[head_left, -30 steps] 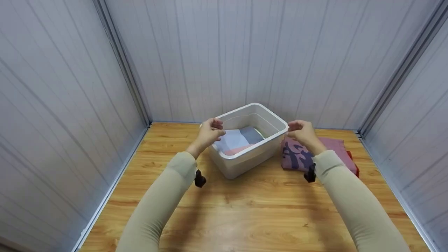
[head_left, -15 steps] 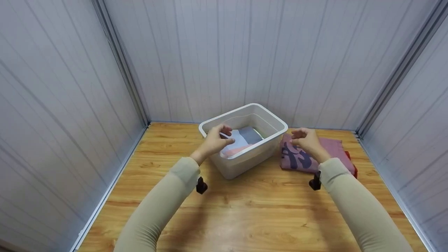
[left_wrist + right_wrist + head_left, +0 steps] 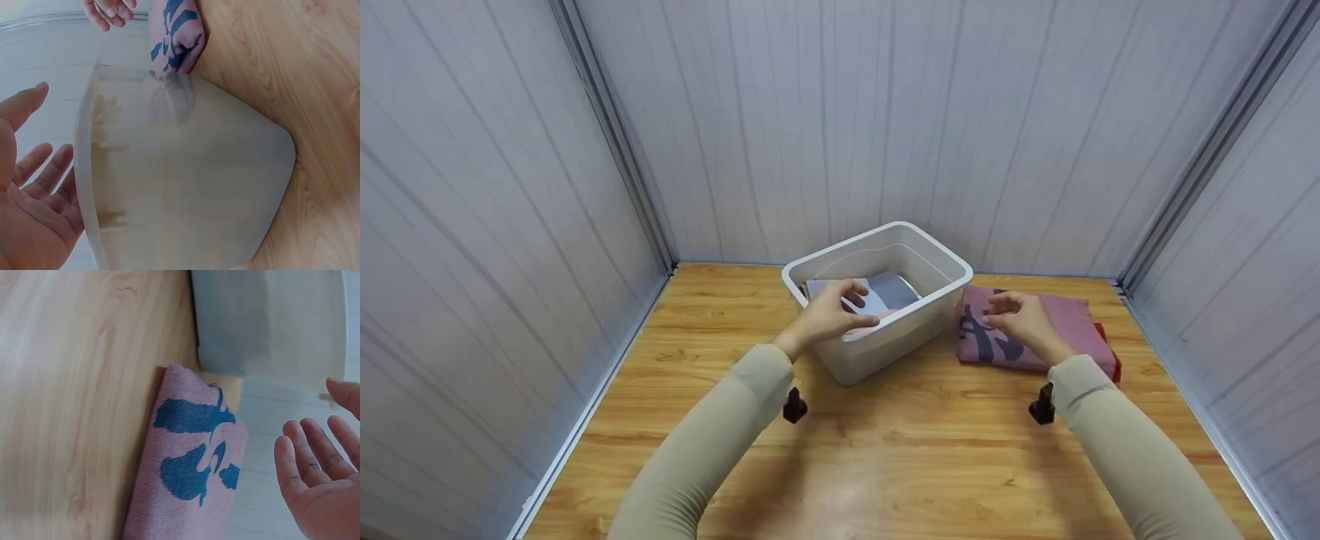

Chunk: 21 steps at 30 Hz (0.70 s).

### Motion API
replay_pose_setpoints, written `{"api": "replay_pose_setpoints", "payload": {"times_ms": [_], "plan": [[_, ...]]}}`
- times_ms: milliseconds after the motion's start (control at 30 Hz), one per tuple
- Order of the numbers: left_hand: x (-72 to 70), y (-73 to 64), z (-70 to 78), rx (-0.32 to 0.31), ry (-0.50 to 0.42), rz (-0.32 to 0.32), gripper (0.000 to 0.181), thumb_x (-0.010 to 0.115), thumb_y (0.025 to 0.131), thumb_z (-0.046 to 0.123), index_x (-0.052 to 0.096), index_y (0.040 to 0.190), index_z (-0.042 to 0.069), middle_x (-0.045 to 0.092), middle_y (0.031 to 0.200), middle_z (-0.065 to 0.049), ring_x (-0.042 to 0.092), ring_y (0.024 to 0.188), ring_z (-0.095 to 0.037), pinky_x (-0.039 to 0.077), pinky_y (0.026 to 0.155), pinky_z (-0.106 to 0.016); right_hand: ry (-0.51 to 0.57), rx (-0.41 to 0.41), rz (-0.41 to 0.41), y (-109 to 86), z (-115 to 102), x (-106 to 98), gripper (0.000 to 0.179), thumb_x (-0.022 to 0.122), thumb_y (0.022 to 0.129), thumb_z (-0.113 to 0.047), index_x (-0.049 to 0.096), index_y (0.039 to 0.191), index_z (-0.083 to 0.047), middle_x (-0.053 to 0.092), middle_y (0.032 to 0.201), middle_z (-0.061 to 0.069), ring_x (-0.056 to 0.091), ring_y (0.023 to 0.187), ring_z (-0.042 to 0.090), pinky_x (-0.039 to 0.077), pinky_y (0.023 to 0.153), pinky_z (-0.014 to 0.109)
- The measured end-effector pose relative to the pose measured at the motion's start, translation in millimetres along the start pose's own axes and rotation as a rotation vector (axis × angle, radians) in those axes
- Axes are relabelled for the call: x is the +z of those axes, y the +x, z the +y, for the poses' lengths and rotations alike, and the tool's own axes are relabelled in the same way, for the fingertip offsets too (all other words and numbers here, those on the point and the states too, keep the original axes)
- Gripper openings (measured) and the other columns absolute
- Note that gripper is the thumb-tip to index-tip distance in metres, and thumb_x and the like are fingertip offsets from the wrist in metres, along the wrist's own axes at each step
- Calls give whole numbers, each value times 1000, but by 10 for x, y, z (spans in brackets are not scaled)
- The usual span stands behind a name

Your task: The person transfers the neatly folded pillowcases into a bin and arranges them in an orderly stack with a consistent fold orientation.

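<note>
A white plastic bin (image 3: pixel 885 330) stands at an angle near the back wall. Inside lies folded cloth (image 3: pixel 896 289) in pale blue, grey and pink. Over the bin's near left rim hovers my left hand (image 3: pixel 829 315), fingers loosely bent and holding nothing; in the left wrist view the same hand (image 3: pixel 42 197) is beside the rim. To the bin's right, a folded pink cloth (image 3: pixel 1065 319) with dark blue figures lies on the wooden surface. My right hand (image 3: pixel 1024 322) is above it, relaxed and without anything in its grasp; the right wrist view shows that hand's (image 3: pixel 320 478) fingers apart from the cloth.
Pale panel walls (image 3: pixel 855 127) close in the back and both sides. Wood-grain flooring (image 3: pixel 885 457) runs up to them. A bit of red (image 3: pixel 1116 367) shows at the pink cloth's right edge.
Both hands have come away from the bin's two ends, drawing nearer to me. The left has shifted right across the near rim, the right out over the pink cloth. The bin stays put.
</note>
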<state>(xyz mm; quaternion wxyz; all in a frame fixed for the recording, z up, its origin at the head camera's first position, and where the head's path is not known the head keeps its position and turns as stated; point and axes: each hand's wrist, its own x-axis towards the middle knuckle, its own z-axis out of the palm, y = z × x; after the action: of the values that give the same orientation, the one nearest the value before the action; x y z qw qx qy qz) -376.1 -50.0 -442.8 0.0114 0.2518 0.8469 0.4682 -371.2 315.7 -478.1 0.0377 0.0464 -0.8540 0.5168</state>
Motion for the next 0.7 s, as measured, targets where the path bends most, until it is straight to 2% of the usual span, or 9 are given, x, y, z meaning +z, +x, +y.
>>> {"api": "replay_pose_setpoints", "payload": {"times_ms": [233,367,533,700], "plan": [[95,-10,-47,89,34,-83,46,79,70,28,57,108,13,62,96,-12,61,76,-21,49,67,-28,-56,-2,-22,-107,130,-39,47,74,77,-18,56,116,1,59,108,24,59,93,27,51,73,37],[154,-10,-53,88,79,-108,43,79,70,26,57,106,14,62,92,-6,60,76,-18,48,68,-27,-65,-5,-32,-169,209,-48,51,74,77,-24,55,118,0,59,109,20,57,97,29,50,75,34],[215,-21,-68,86,201,-89,44,78,69,33,61,105,14,61,88,4,58,76,-11,45,68,-28,-62,26,-40,-238,293,-50,49,74,77,-22,56,117,-2,58,112,20,55,100,28,49,76,34],[270,-41,-98,108,322,-36,37,78,68,39,63,99,25,59,84,13,56,73,-4,44,65,-27,-73,54,-40,-288,365,-52,51,75,75,-25,56,118,-6,56,116,21,54,102,29,49,79,40]]}}
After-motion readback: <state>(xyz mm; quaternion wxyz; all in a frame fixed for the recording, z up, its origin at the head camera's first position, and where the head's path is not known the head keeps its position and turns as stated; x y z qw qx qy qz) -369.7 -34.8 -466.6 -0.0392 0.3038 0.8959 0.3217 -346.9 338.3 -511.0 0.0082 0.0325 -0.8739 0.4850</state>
